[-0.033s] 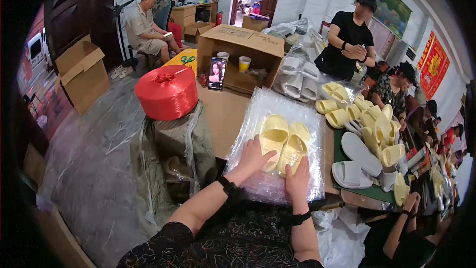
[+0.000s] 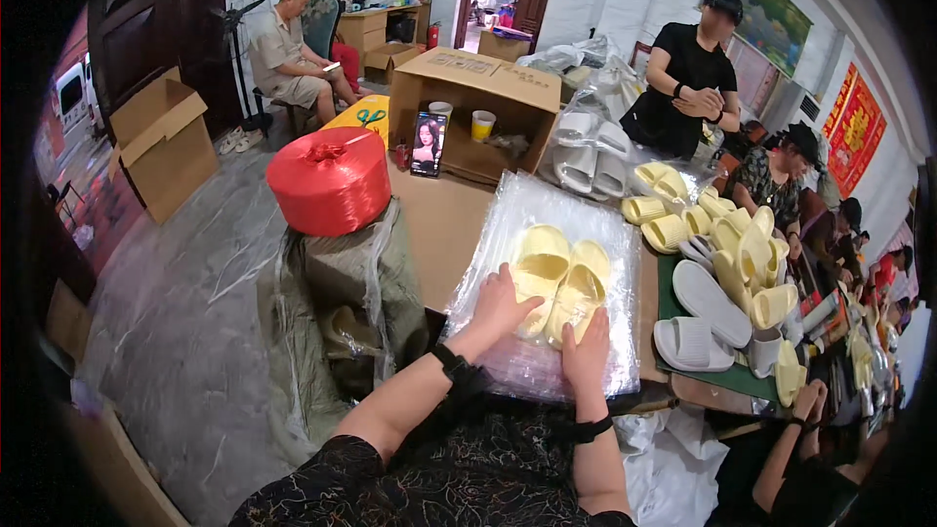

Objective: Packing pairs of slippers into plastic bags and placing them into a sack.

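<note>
A pair of pale yellow slippers (image 2: 540,262) lies side by side on a stack of clear plastic bags (image 2: 488,366) in front of me. My left hand (image 2: 501,307) rests at the left slipper's edge, fingers stretched out and the thumb across its heel end. Against the right slipper's heel lies my right hand (image 2: 586,344), its fingers extended and apart. Both hands touch the pair without wrapping round it. Whether the slippers are inside a bag is hard to make out, though shiny film shows near their heels.
To the left, a red twine roll (image 2: 330,185) sits on a wrapped bundle (image 2: 337,263). Behind the bags stand a cardboard box (image 2: 488,73), a propped phone (image 2: 427,144) and a cup (image 2: 482,125). Loose yellow slippers (image 2: 752,249) and grey slippers (image 2: 711,301) crowd the right. Several people are nearby.
</note>
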The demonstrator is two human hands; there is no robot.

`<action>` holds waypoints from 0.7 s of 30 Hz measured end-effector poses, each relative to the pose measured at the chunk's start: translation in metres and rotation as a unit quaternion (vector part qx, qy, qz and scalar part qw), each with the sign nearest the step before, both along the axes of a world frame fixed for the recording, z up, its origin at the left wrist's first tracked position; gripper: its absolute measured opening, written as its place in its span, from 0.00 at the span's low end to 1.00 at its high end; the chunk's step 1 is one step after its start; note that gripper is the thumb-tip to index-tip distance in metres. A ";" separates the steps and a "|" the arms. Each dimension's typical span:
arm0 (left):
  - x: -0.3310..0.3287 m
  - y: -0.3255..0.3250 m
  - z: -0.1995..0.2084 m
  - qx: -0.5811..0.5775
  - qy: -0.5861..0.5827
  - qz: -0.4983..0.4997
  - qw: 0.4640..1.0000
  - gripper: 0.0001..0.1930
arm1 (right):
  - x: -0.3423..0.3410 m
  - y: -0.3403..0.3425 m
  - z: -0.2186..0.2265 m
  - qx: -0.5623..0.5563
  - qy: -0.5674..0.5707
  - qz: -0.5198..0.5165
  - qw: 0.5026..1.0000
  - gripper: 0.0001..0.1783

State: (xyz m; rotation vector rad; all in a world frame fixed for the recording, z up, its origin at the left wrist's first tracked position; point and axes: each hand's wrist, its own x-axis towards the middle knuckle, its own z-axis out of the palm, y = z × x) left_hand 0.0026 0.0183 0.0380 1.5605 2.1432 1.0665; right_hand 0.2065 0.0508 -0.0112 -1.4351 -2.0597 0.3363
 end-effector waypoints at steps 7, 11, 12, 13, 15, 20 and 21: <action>-0.009 0.025 -0.037 0.017 -0.182 -0.045 0.982 0.38 | 0.003 0.000 0.006 -0.009 0.038 0.015 0.999 0.45; 0.008 0.018 -0.046 0.117 -0.482 -0.085 0.864 0.31 | 0.011 -0.001 0.020 -0.053 0.152 0.092 0.983 0.46; 0.010 0.016 -0.043 0.122 -0.484 -0.087 0.862 0.31 | 0.012 -0.004 0.012 -0.052 0.222 0.055 0.972 0.46; 0.016 0.004 -0.026 0.127 -0.528 -0.112 0.832 0.29 | 0.016 -0.004 0.009 -0.050 0.292 0.012 0.955 0.47; 0.021 -0.019 0.003 0.142 -0.564 -0.155 0.798 0.26 | 0.021 -0.006 0.022 -0.079 0.389 0.035 0.917 0.48; 0.016 -0.050 0.024 0.143 -0.562 -0.238 0.779 0.30 | 0.045 -0.012 0.056 -0.236 0.542 0.128 0.796 0.30; 0.014 -0.054 0.026 0.140 -0.553 -0.256 0.780 0.31 | 0.041 -0.020 0.066 -0.229 0.571 0.119 0.780 0.22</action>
